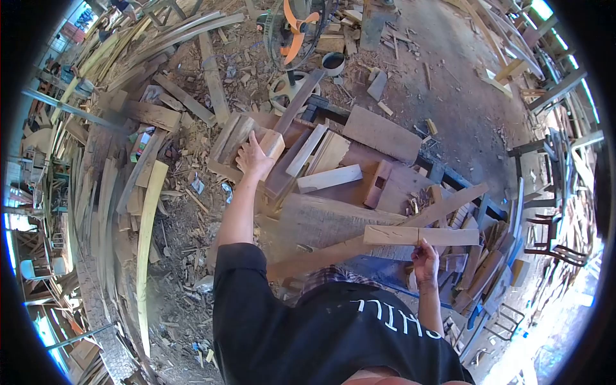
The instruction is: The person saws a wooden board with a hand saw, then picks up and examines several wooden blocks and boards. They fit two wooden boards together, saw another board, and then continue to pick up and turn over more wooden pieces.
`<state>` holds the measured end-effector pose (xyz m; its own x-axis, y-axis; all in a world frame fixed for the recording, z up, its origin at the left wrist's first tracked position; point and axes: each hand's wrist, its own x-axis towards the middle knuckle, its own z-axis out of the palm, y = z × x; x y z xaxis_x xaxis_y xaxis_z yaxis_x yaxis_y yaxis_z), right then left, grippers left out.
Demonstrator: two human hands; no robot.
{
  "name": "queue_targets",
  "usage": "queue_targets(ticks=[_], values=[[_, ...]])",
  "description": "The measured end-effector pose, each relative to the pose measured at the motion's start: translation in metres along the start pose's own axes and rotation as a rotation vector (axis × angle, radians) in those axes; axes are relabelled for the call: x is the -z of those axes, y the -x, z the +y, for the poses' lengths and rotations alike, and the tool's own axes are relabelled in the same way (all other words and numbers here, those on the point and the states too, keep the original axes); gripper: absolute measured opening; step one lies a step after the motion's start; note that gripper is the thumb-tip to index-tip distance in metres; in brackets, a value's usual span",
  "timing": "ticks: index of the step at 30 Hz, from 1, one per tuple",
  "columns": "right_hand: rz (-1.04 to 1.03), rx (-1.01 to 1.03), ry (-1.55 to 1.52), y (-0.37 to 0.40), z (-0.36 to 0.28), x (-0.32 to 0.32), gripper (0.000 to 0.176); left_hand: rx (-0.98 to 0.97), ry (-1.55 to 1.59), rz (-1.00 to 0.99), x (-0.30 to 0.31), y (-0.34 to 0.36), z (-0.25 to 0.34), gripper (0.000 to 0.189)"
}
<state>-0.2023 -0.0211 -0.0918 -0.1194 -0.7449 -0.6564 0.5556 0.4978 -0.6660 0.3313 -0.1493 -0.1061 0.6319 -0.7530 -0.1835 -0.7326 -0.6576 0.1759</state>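
Observation:
My left hand (255, 158) reaches forward and lies on a stack of thick wooden blocks at the far left of the workbench. Its fingers are spread over the wood, beside a pale block (274, 145) and a darker grooved block (236, 138). Near my body, my right hand (425, 262) pinches the near edge of a light wooden board (391, 235) with a dark line across its middle. Under that board a long brown plank (327, 255) runs diagonally. Two pale wooden strips (330, 178) (307, 151) rest farther in on the bench.
A fan with orange blades (296, 32) stands beyond the bench, with a bucket (333, 63) beside it. A wide flat board (383, 135) lies at the bench's far side. Long planks (151, 250) and offcuts cover the ground at left. Stacked wood pieces (478, 269) sit at right.

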Motion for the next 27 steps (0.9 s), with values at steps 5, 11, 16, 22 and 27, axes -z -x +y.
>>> queue_targets(ticks=[5, 11, 16, 22, 27], values=[[-0.002, 0.017, 0.044, 0.006, 0.002, -0.017, 0.009, 0.015, 0.074, -0.023, -0.019, -0.01, -0.018, 0.106], [-0.106, -0.019, 0.099, -0.001, 0.008, -0.032, 0.009, -0.103, -0.117, 0.034, 0.005, 0.014, 0.003, 0.098], [-0.188, -0.041, 0.208, -0.001, 0.014, -0.053, 0.015, -0.621, 0.222, 0.156, 0.013, 0.084, 0.049, 0.071], [-0.266, -0.094, 0.217, 0.003, 0.036, -0.085, 0.021, -0.991, 0.255, -0.26, 0.0, 0.23, 0.106, 0.075], [-0.356, -0.095, 0.366, 0.008, 0.043, -0.091, 0.028, -0.756, 0.345, -0.51, -0.042, 0.248, 0.091, 0.079]])
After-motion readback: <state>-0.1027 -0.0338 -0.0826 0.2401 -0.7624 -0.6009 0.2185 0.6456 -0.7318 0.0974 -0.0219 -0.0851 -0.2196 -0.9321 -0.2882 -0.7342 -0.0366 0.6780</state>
